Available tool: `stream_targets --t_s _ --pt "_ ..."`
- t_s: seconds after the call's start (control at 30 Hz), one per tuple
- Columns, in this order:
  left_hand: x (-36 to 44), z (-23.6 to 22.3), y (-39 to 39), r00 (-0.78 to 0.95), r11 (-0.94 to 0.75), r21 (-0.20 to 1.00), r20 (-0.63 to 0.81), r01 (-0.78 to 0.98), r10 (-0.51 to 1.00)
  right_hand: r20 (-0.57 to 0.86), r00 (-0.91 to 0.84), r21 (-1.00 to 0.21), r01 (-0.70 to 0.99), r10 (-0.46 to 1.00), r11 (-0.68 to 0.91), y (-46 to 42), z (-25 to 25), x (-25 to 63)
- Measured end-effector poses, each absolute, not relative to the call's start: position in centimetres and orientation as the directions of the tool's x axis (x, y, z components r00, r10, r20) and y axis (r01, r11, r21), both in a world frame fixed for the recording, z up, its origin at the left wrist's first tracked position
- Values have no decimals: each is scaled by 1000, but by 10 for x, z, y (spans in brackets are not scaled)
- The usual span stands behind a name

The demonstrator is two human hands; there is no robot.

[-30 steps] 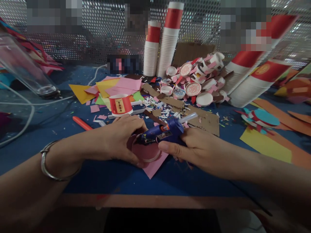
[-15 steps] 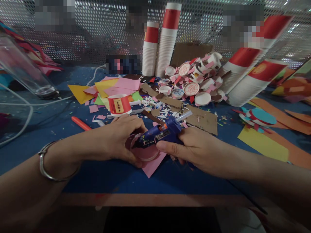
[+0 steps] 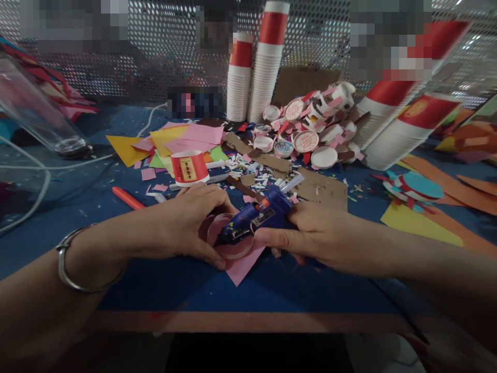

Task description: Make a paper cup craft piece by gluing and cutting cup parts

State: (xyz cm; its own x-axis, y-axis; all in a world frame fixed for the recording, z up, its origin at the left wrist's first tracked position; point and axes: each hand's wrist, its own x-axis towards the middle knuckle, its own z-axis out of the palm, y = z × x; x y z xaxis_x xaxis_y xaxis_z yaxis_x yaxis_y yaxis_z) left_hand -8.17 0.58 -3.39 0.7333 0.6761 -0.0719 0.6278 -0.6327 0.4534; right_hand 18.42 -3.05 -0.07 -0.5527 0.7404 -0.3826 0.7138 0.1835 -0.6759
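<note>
My right hand (image 3: 314, 238) is wrapped round the handle of a blue glue gun (image 3: 267, 210), with a clear glue stick poking from its back end. Its nozzle points down and left, inside the rim of a paper cup ring (image 3: 241, 255). That ring rests on a sheet of pink paper (image 3: 239, 272) by the table's front edge. My left hand (image 3: 194, 220) curls round the ring's left side, thumb in front and fingers behind. Whether the nozzle touches the ring or the paper, I cannot tell. Just beyond my left hand stands a red cup piece (image 3: 190, 168).
Coloured paper (image 3: 194, 135), white scraps (image 3: 260, 178) and cardboard (image 3: 326, 189) lie behind my hands. Further back are cup stacks (image 3: 266, 67) and a pile of small cup pieces (image 3: 306, 140). A red stick (image 3: 127, 198) lies at left, a blue-topped paper piece (image 3: 415, 185) at right.
The glue gun has tilted slightly, its rear end lower and its nozzle still within the ring. My left hand and the ring have hardly moved.
</note>
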Motion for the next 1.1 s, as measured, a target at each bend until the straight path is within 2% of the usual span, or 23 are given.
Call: stream_targets --t_s 0.3,0.43,0.73,0.93,1.1 --pt "-86 -37 7 730 -624 462 -77 630 679 -419 -602 -649 722 680 239 -20 12 192" --pt "-85 -35 7 726 -613 470 -91 635 682 -382 -646 -661 690 661 293 -17 17 193" --pt "-81 -30 5 696 -576 477 -111 663 709 -417 -610 -666 710 673 230 -13 5 182" --pt "-83 -33 6 701 -604 431 -104 671 705 -300 -616 -703 658 728 268 -14 -2 174" --pt "-85 -37 8 717 -620 446 -75 646 693 -217 -613 -657 667 759 351 -17 -5 178"
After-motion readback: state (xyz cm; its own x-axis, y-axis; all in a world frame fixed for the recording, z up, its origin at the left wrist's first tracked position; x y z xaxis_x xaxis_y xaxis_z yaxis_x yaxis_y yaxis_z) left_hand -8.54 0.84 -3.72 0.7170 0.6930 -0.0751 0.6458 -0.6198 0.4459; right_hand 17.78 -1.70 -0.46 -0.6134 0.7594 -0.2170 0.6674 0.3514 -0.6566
